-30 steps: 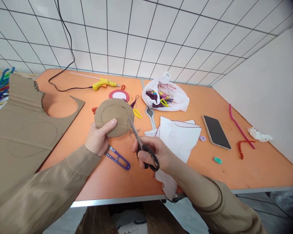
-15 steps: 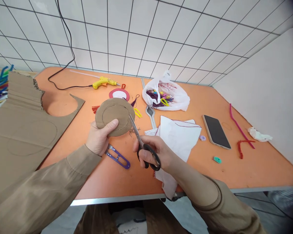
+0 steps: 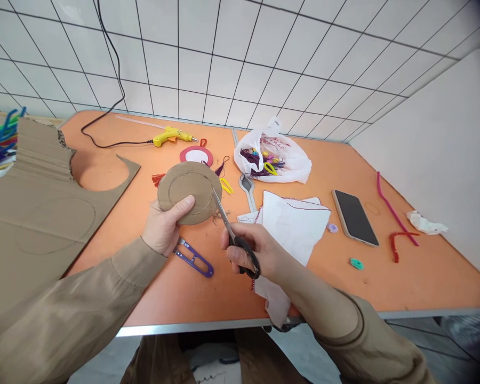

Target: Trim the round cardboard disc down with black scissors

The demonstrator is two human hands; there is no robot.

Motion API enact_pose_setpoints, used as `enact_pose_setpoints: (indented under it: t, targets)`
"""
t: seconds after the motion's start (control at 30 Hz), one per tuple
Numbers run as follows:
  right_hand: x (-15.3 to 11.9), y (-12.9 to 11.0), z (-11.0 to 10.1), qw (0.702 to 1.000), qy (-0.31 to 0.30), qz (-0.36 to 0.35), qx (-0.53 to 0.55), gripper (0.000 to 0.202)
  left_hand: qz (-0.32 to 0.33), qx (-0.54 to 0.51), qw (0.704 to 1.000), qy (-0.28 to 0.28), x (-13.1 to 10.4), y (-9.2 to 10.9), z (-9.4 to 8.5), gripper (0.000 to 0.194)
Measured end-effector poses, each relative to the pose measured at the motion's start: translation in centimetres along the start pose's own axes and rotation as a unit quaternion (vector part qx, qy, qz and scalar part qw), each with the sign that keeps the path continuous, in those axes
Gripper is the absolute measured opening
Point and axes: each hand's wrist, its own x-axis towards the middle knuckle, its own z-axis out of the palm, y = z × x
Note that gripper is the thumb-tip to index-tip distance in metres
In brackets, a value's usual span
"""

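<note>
A round cardboard disc (image 3: 180, 181) with a smaller circle drawn on it is pinched in my left hand (image 3: 166, 224), thumb on top, fingers hidden underneath. My right hand (image 3: 252, 245) grips black-handled scissors (image 3: 223, 209), whose blades reach the disc's right part at the drawn line. The blades look closed or nearly so; whether they pass through the cardboard I cannot tell. Below the disc lies a purple thread snipper (image 3: 194, 260). Just behind it are a pink-rimmed round piece (image 3: 196, 154), an orange tassel (image 3: 157, 180) and a yellow clip (image 3: 226, 186).
A large cut cardboard sheet (image 3: 40, 181) covers the left side. Behind stand a yellow glue gun (image 3: 172, 136) with its cord and a white plastic bag (image 3: 296, 160) of threads. To the right are white cloth (image 3: 292, 218), a phone (image 3: 355, 217) and pipe cleaners (image 3: 392, 202).
The scissor handles have come closer together as my right hand's fingers closed. The disc stays in my left hand, nearly unmoved; the view has shifted very slightly.
</note>
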Motion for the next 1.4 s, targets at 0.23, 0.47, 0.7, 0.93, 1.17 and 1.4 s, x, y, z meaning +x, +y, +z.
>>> enact_pose_setpoints:
  t: [0.23,0.47,0.7,0.93,1.17,1.4]
  targets:
    - [0.0,0.75,0.12,0.998,0.021,-0.017,-0.052,0.027,-0.01,0.002,1.0,0.019,-0.17,-0.03,0.24,0.04]
    - [0.05,0.72,0.27,0.999,0.024,-0.014,-0.04,0.028,-0.029,-0.005,0.999,0.027,-0.2,0.03,0.24,0.042]
    - [0.03,0.42,0.13,0.998,-0.021,-0.051,0.015,0.037,-0.046,-0.018,0.999,0.011,-0.26,0.04,0.26,0.04]
    - [0.02,0.46,0.05,0.998,-0.021,-0.053,0.032,0.046,-0.037,-0.001,0.999,-0.014,-0.19,0.08,0.02,0.04]
    - [0.1,0.36,-0.08,0.998,-0.024,-0.062,0.022,0.044,-0.037,-0.01,0.999,0.004,-0.18,0.24,0.16,0.04]
    - [0.17,0.04,0.11,0.999,-0.019,-0.044,0.009,0.038,-0.027,0.02,0.999,0.0,-0.25,0.19,0.03,0.041]
